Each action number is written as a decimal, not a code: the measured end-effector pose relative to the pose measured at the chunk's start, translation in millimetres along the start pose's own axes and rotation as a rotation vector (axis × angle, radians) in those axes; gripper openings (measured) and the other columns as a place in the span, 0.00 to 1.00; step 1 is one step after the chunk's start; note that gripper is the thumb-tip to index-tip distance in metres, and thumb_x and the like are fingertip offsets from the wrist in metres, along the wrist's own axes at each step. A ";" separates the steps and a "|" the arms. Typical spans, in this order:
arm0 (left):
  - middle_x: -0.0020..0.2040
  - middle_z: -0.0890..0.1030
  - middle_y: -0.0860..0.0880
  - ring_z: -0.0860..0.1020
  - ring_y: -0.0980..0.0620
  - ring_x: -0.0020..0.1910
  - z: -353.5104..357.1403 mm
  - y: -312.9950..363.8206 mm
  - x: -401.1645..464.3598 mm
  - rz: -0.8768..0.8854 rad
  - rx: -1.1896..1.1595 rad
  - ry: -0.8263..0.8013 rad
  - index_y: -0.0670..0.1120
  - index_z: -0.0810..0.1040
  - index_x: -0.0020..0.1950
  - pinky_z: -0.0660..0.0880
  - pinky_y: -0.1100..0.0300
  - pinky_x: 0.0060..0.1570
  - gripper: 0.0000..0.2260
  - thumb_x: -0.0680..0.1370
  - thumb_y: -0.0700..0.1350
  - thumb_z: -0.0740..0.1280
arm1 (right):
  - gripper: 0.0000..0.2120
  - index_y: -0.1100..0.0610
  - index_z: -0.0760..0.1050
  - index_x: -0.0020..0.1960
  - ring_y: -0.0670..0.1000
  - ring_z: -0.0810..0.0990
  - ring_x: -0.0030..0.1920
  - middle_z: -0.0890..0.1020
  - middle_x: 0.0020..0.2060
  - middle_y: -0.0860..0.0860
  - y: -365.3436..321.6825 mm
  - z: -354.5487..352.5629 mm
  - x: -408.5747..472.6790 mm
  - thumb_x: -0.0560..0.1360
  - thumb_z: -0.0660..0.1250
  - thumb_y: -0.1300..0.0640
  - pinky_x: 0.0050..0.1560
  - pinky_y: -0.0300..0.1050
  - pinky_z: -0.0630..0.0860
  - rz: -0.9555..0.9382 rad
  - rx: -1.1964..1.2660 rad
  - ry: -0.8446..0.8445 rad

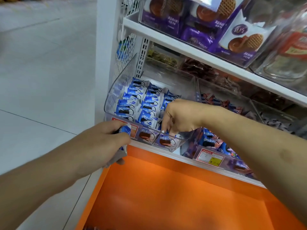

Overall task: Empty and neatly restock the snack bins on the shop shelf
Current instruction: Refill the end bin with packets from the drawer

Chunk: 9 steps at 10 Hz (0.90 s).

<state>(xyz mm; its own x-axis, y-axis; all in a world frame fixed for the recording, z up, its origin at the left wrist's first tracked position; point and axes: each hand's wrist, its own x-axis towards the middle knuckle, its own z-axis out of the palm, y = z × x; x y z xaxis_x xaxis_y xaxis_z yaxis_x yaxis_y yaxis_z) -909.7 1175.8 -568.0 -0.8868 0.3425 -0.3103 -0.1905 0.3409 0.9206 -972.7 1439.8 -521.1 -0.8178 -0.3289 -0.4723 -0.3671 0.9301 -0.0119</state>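
At the far left, pale grey floor tiles [41, 67] run beside the white shelf upright [106, 47]. The left hand [106, 143] sits near the front left corner of the clear plastic snack bin [116, 83], its fingers [116, 128] curled round a small blue-and-white wrapped biscuit packet [125, 130] held just outside the bin's front wall. Inside the bin, more blue-and-white biscuit packets [141, 103] stand in neat rows, filling its left and middle parts. The right hand [179, 117] reaches down into the bin's near right part, its fingers [164, 125] bent and pinching at a packet there; what exactly they grip is hidden by the hand. Below the bin lies a bright orange panel [174, 188], under the white shelf edge [166, 153]. To the right, a second clear bin [209, 156] with a red-and-yellow price label holds mixed blue and purple packets. On the upper shelf, purple waffle-biscuit packs [240, 34] stand in a clear bin, with a blurred clear jar [285, 52] at far right.
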 end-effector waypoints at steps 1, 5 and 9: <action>0.40 0.86 0.43 0.87 0.45 0.39 -5.4 -4.9 1.1 -0.066 -0.007 -0.025 0.55 0.85 0.50 0.81 0.31 0.51 0.07 0.79 0.43 0.70 | 0.16 0.45 0.87 0.55 0.35 0.80 0.41 0.86 0.42 0.40 -4.7 1.2 0.0 0.71 0.78 0.62 0.44 0.37 0.74 0.029 0.004 -0.023; 0.56 0.83 0.63 0.80 0.70 0.53 -6.3 17.4 -19.5 0.078 -0.032 -0.061 0.70 0.80 0.58 0.78 0.67 0.47 0.22 0.73 0.47 0.80 | 0.08 0.50 0.83 0.59 0.54 0.87 0.48 0.88 0.45 0.50 -51.8 -7.2 -50.4 0.81 0.71 0.60 0.53 0.59 0.83 -0.037 0.841 0.352; 0.54 0.85 0.64 0.84 0.60 0.55 -10.2 20.8 -17.4 0.190 -0.062 0.190 0.64 0.83 0.57 0.80 0.50 0.61 0.17 0.71 0.51 0.80 | 0.10 0.59 0.80 0.53 0.53 0.86 0.43 0.88 0.45 0.53 -94.4 22.6 -54.1 0.74 0.78 0.64 0.49 0.51 0.79 0.096 1.419 0.636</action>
<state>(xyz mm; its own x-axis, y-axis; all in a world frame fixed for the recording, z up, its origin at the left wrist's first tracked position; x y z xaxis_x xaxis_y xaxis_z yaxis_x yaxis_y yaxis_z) -902.5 1168.0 -541.0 -0.9710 0.2232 -0.0857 -0.0331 0.2295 0.9728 -883.8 1373.5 -514.4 -0.9939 0.0681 -0.0870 0.0999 0.2172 -0.9710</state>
